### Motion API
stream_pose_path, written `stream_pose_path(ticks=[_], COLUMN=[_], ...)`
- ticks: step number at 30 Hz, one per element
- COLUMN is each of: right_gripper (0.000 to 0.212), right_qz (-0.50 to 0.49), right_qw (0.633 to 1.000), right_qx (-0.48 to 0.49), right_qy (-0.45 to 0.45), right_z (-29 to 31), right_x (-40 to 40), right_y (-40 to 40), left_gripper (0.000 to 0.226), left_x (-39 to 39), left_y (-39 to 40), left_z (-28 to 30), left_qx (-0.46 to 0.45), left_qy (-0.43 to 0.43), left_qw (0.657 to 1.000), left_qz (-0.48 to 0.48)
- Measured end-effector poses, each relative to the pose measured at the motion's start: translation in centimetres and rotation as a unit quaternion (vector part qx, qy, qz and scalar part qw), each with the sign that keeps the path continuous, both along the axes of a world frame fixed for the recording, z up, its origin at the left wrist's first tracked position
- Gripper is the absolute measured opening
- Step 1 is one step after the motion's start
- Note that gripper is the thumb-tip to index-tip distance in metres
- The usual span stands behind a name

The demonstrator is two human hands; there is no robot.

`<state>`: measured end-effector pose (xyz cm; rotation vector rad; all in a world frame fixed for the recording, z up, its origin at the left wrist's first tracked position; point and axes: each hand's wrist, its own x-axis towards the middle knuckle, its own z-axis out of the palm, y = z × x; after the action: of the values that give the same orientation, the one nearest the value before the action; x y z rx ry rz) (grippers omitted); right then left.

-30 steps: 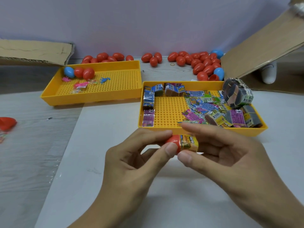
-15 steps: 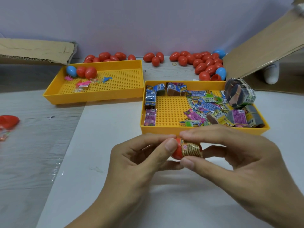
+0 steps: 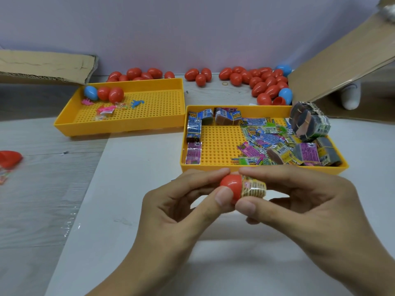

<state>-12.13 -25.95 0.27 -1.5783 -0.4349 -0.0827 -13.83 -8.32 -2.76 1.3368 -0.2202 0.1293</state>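
Your left hand has its thumb across the lower face of the red shell. Your right hand wraps the far end of the rolled leaflet, so there's no telling how deep the roll sits in the shell. Both forearms run off the bottom edge. Your fingertips mask a stretch of the near wall of the right tray. Print on the loose leaflets is too small to read. Out at the left side of the counter, a red piece is blurred and cut by the picture's edge. At the back right, the cardboard flap hides most of a white object.
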Motion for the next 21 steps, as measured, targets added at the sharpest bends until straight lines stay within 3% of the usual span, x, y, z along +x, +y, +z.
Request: stream_pose_path(ticks=[8, 17, 21], right_gripper=[0.038, 0.042, 0.051], right_qz=[0.069, 0.085, 0.086], right_qw=[0.989, 0.986, 0.981], right_qx=[0.029, 0.001, 0.049], right_qy=[0.124, 0.142, 0.168], right_z=[0.1, 0.3, 0.8], right_x=[0.5, 0.6, 0.6], right_y=[-0.5, -1.0, -0.9], left_gripper=[0.031, 0.033, 0.032], left_x=[0.0, 0.0, 0.1], left_y=[0.2, 0.3, 0.1], left_z=[0.6, 0.2, 0.2], left_qx=[0.061, 0.097, 0.110], left_qy=[-0.068, -0.111, -0.141], left_qw=[0.996, 0.989, 0.984], left_qz=[0.011, 0.008, 0.023])
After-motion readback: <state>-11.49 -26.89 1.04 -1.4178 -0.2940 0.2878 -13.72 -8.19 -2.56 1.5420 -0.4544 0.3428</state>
